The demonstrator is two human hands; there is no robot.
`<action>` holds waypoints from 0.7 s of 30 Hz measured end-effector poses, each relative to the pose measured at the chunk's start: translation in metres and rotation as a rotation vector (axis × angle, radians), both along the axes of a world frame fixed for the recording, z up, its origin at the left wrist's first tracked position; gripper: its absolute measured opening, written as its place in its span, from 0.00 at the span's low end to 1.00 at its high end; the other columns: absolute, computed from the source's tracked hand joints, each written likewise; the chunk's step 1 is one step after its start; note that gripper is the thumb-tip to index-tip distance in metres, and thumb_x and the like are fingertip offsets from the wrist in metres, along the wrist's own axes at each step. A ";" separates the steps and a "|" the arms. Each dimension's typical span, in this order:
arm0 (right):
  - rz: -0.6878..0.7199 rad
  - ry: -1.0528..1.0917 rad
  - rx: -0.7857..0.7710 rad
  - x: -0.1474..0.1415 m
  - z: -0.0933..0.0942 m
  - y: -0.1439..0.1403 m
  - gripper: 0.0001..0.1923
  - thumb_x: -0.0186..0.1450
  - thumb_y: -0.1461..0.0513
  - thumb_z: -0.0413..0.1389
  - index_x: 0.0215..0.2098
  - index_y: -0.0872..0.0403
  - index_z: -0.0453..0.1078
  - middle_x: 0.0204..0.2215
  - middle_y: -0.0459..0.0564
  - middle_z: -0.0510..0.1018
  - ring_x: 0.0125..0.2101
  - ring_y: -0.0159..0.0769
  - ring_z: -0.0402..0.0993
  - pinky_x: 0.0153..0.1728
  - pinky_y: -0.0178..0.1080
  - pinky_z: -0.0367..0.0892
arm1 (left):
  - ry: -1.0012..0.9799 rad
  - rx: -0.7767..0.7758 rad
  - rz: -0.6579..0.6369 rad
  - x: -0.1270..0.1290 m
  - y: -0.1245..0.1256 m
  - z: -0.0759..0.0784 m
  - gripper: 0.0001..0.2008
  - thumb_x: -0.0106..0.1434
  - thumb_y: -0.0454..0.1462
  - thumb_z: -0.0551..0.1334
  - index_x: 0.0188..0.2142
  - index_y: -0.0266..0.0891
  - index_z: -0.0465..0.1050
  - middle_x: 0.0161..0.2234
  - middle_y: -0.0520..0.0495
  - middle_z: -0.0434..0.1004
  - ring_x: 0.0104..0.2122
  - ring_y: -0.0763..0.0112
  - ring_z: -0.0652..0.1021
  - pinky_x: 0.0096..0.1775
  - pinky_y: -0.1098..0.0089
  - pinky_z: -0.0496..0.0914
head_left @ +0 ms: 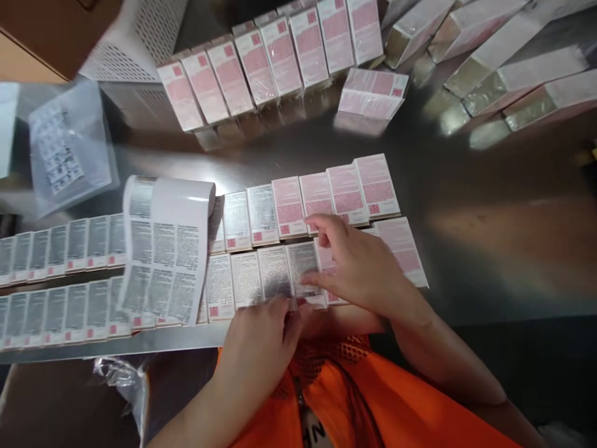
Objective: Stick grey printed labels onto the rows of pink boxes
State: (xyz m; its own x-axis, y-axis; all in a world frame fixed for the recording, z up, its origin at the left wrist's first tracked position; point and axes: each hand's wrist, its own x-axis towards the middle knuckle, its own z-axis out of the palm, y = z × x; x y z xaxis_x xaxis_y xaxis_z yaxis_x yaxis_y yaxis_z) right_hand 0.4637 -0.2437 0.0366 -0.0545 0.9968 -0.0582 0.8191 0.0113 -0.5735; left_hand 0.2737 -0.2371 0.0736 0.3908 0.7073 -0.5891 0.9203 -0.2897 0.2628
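Two rows of small boxes lie side by side on the metal table. Those to the left bear grey printed labels, such as this labelled box (247, 278); those at the right end show bare pink faces, such as this pink box (344, 193). My right hand (361, 264) is over the front row, thumb and forefinger spread apart, the thumb tip at a grey label (305, 260) on a box. At the front edge of that row, my left hand (261, 339) has its fingers curled in; their tips are hidden. A label sheet (170, 233) with a curled top lies across both rows.
Behind stands a row of wrapped pink boxes (268, 62), with one loose box (373, 93) beside it. More wrapped boxes (485, 56) lie at the back right. A white perforated basket (135, 43) and a clear plastic bag (72, 146) are at the left.
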 end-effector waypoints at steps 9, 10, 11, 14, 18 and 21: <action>0.120 0.026 -0.025 0.005 -0.001 -0.001 0.39 0.53 0.57 0.66 0.59 0.49 0.57 0.51 0.52 0.71 0.46 0.47 0.72 0.41 0.46 0.71 | -0.127 0.728 0.559 -0.097 0.118 0.048 0.18 0.61 0.51 0.60 0.42 0.41 0.74 0.37 0.45 0.80 0.35 0.61 0.78 0.42 0.64 0.67; 0.113 0.049 -0.035 0.005 0.000 -0.001 0.38 0.54 0.56 0.66 0.59 0.48 0.58 0.50 0.53 0.71 0.44 0.46 0.74 0.39 0.45 0.72 | -0.166 0.702 0.604 -0.112 0.139 0.046 0.20 0.59 0.50 0.62 0.46 0.40 0.73 0.44 0.41 0.79 0.43 0.57 0.77 0.46 0.61 0.65; 0.100 0.082 -0.039 0.006 0.001 -0.001 0.36 0.56 0.55 0.65 0.59 0.48 0.58 0.50 0.53 0.71 0.42 0.44 0.75 0.37 0.44 0.73 | -0.217 0.606 0.675 -0.124 0.157 0.042 0.22 0.57 0.49 0.64 0.47 0.39 0.73 0.48 0.39 0.77 0.47 0.53 0.75 0.48 0.59 0.65; 0.035 0.176 0.026 0.005 0.008 0.000 0.30 0.61 0.50 0.61 0.57 0.49 0.60 0.49 0.55 0.71 0.41 0.43 0.76 0.36 0.43 0.75 | -0.337 0.421 0.737 -0.146 0.194 0.026 0.20 0.54 0.49 0.67 0.39 0.36 0.76 0.37 0.40 0.80 0.37 0.57 0.78 0.39 0.61 0.69; -0.032 0.171 0.202 -0.011 0.028 0.005 0.24 0.64 0.51 0.59 0.54 0.50 0.63 0.48 0.55 0.71 0.48 0.45 0.73 0.45 0.48 0.73 | -0.547 0.347 0.695 -0.140 0.196 0.018 0.15 0.54 0.46 0.66 0.28 0.36 0.71 0.26 0.47 0.77 0.27 0.68 0.76 0.31 0.68 0.69; -0.057 0.190 0.351 -0.036 0.052 0.013 0.17 0.66 0.54 0.58 0.51 0.49 0.67 0.48 0.53 0.73 0.49 0.45 0.71 0.49 0.50 0.70 | -0.711 0.385 0.573 -0.127 0.172 0.030 0.14 0.55 0.46 0.64 0.27 0.38 0.67 0.39 0.44 0.79 0.35 0.66 0.78 0.36 0.69 0.70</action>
State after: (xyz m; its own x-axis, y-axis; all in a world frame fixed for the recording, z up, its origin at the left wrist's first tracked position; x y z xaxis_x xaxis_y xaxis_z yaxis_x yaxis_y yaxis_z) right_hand 0.4272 -0.2308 0.0884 0.0247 0.9560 0.2924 0.7041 0.1909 -0.6839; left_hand 0.1462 -0.0649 0.1040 0.1032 0.9938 -0.0405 0.6128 -0.0314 0.7896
